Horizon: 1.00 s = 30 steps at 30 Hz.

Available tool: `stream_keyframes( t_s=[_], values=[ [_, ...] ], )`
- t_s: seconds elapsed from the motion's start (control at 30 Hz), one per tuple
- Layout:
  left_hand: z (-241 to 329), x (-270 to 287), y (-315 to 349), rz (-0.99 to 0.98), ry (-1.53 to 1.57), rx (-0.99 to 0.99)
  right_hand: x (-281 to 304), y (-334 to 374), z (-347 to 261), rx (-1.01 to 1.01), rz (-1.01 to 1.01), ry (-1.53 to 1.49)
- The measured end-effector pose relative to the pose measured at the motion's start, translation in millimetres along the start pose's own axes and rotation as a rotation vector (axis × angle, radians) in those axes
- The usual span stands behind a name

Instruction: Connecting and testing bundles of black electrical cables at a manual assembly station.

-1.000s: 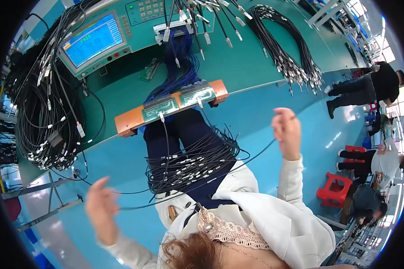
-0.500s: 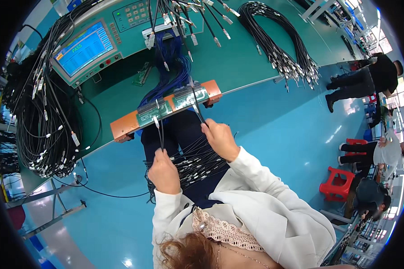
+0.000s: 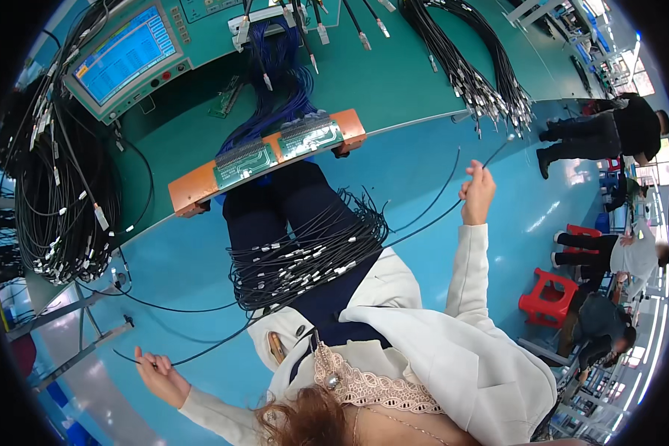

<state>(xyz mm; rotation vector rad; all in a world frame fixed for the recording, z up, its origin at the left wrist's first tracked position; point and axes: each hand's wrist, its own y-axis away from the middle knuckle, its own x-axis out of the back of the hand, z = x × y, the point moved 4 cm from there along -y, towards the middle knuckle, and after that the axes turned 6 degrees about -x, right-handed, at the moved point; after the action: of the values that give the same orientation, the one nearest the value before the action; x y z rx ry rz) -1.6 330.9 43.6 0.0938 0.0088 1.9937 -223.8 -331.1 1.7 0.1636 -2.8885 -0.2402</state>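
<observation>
Out to the lower left, my left hand (image 3: pixel 160 375) is closed on one end of a thin black cable (image 3: pixel 212 348). Raised on the right, my right hand (image 3: pixel 479 195) pinches a black cable (image 3: pixel 424 229) whose tip sticks out past the fingers. Both lengths run back to the lap, where they pass over a bundle of black cables (image 3: pixel 305 264) with white tags; whether they are one cable cannot be told. Beyond the lap, an orange test bar (image 3: pixel 189 187) carries two green circuit boards (image 3: pixel 245 168) along the table edge. Neither hand touches the bar.
A tester with a lit blue screen (image 3: pixel 123 56) stands on the green table (image 3: pixel 394 97), joined to the boards by blue wires (image 3: pixel 275 97). Black cables hang at the left (image 3: pixel 67 201) and lie at the far right (image 3: pixel 498 70). Right: red stool (image 3: pixel 546 297) and several people.
Both hands have moved away from the orange bar and spread wide apart, left hand down-left, right hand up-right. The two cable connectors have come off the boards, and the screen's pass message is gone.
</observation>
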Motion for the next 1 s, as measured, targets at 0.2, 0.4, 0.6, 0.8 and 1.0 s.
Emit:
stream_keyframes(
  t_s=[0.2,0.4,0.6,0.8,1.0],
  values=[
    [48,-17,6,0.052,0.136,-0.075,-4,19,-70,0.219,-0.165,-0.188],
    [57,-151,68,-0.637,-0.01,0.022,-96,116,-73,0.447,-0.692,0.231],
    [-3,-250,109,-0.92,0.137,0.183,-163,163,-30,0.39,-0.916,0.205],
    [-25,-289,117,-0.934,0.15,0.134,-182,165,-27,0.031,-0.967,-0.033],
    [-22,-298,117,-0.897,0.103,0.111,-190,163,-17,-0.294,-0.996,-0.228]
  ],
)
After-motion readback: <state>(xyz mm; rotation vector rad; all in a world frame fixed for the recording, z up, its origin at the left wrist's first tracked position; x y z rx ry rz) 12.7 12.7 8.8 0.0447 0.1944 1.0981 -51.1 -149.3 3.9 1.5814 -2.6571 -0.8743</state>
